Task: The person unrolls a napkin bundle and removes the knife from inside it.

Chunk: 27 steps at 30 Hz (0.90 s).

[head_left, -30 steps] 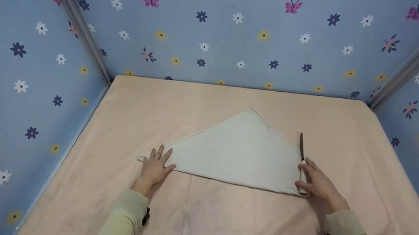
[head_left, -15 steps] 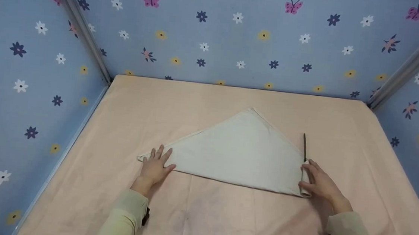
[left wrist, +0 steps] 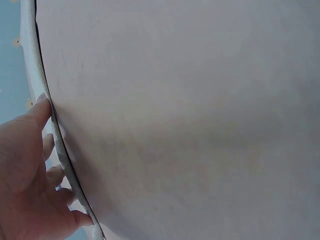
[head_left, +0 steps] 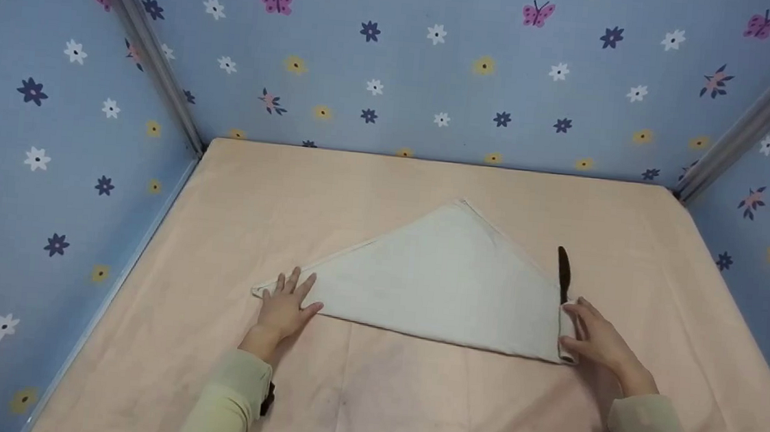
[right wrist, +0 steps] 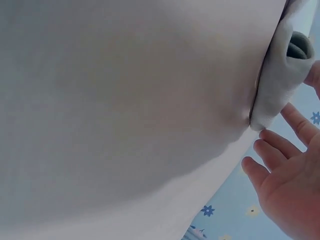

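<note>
A pale cloth napkin (head_left: 435, 282) lies folded in a wide, pointed shape, its peak toward the back. At its right end the cloth is wound into a small roll (right wrist: 280, 80), and the dark end of a table knife (head_left: 563, 271) pokes out of the roll's far side. My right hand (head_left: 598, 339) holds this roll between thumb and fingers; the right wrist view shows its hollow near end. The rest of the knife is hidden in cloth. On the napkin's left corner my left hand (head_left: 286, 311) rests flat with spread fingers, its thumb along the front edge.
A peach cloth covers the table (head_left: 404, 403), with faint creases. Blue panels with flowers and butterflies (head_left: 404, 59) rise at the back and both sides, and grey metal posts (head_left: 158, 47) stand in the rear corners.
My right hand has shifted slightly right with the roll. The knife has turned with it, from thin and edge-on to showing its broad side. My left hand has stayed put.
</note>
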Available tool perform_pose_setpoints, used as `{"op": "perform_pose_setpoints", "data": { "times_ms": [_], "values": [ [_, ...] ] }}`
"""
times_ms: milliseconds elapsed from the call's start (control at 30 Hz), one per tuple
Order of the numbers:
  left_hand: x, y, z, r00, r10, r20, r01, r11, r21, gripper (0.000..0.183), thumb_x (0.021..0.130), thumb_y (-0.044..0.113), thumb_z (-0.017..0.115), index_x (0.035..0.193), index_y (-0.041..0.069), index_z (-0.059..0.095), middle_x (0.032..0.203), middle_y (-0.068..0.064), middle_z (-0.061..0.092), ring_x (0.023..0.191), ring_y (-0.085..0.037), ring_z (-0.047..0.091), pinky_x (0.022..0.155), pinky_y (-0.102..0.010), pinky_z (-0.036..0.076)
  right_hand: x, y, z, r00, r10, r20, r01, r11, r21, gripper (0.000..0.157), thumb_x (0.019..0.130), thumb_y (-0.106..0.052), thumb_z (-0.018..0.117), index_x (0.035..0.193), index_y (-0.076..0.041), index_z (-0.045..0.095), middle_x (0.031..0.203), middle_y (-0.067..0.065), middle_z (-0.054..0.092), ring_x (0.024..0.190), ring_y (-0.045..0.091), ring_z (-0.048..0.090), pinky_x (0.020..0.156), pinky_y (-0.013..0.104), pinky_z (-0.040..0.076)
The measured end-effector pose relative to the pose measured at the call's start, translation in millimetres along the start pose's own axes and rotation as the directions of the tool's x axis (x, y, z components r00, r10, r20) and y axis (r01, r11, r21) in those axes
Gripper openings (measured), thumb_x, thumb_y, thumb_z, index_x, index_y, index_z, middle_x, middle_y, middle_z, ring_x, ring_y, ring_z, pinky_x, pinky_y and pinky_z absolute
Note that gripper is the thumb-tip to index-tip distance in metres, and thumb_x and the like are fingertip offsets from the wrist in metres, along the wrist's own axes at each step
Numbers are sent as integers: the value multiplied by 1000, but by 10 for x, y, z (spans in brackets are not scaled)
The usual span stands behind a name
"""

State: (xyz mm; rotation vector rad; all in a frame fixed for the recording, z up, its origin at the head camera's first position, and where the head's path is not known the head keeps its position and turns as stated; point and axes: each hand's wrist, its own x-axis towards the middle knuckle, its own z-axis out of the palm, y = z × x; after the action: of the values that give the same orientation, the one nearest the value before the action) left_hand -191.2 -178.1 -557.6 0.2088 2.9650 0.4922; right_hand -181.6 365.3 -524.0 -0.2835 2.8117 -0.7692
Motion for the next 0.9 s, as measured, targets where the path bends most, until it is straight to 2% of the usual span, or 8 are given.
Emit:
{"op": "perform_pose_setpoints", "data": {
  "times_ms": [367,667,900],
  "values": [
    [-4,5,-6,1000,1,-13,-1,1000,9,62,89,43,47,139,11,30,143,-21,17,127,-47,13,92,-68,15,-60,116,-16,999,-30,-20,30,1000,8,59,81,-20,65,128,4,39,137,33,20,122,50,20,95,61,20],
    [-10,14,-3,1000,-6,0,6,999,32,63,89,45,45,140,11,29,144,-21,16,127,-47,12,92,-68,15,-63,54,1,998,-42,-37,42,999,-9,58,81,-18,64,128,5,39,138,31,20,123,48,20,97,58,20],
    [0,17,4,1000,-19,5,18,999,38,63,89,45,44,140,11,28,144,-21,15,127,-46,11,93,-67,15,-14,-2,44,999,-46,-29,46,999,-6,61,80,-23,66,127,5,41,138,30,19,123,47,22,97,57,21]
  ]
}}
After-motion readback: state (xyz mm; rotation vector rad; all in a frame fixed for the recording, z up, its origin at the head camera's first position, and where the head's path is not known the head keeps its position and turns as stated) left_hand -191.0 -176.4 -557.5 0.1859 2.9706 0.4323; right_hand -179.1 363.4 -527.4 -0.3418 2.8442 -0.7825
